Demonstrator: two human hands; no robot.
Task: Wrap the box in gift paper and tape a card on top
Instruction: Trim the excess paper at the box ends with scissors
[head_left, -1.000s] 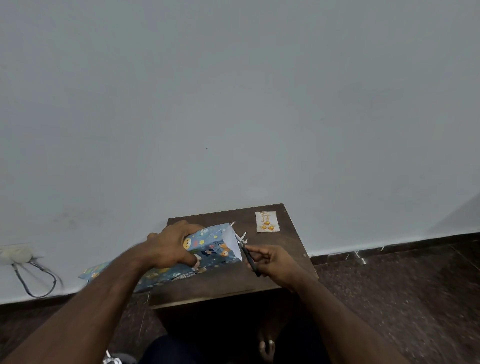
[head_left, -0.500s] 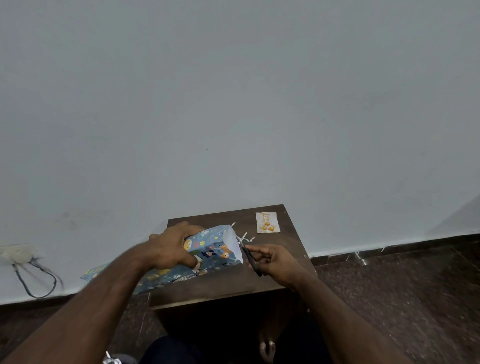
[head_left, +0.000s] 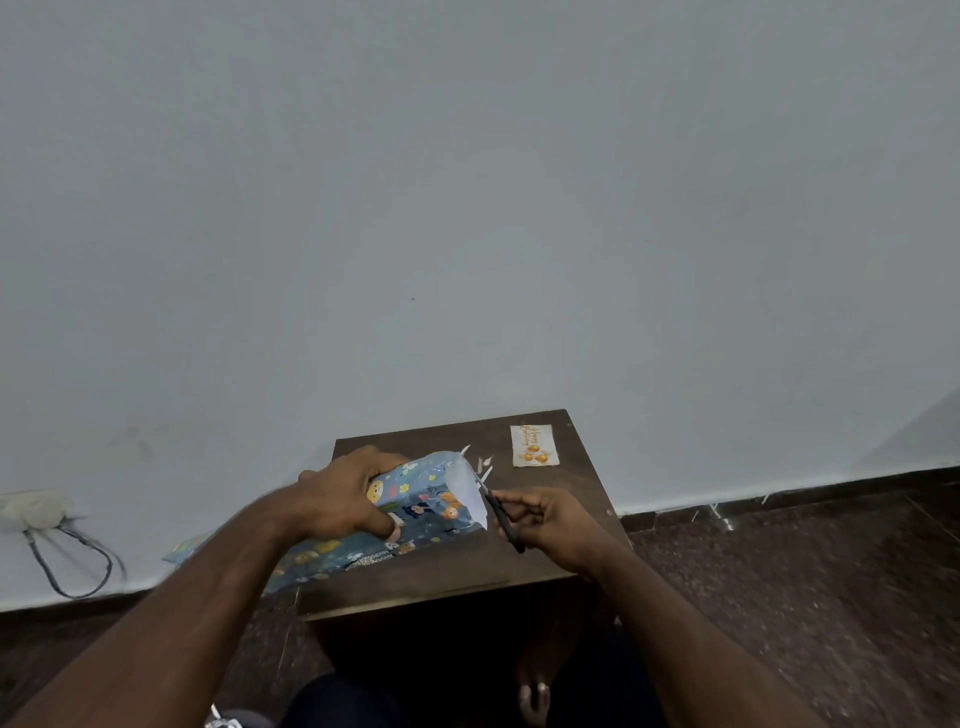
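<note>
A box wrapped in blue cartoon-print gift paper lies on a small dark wooden table. My left hand grips the box from above and holds it down. The paper's white inner side shows at the box's open right end. My right hand holds black scissors, whose blades are at the edge of that paper flap. A small white card with orange figures lies flat at the table's far right corner.
Several thin white paper slivers lie on the table beyond the box. Loose gift paper trails off the table's left side. A wall socket with a dark cable is at the left. The wall stands right behind the table.
Almost nothing has changed. My left hand keeps its hold on the box and my right hand stays with the scissors at the paper's edge.
</note>
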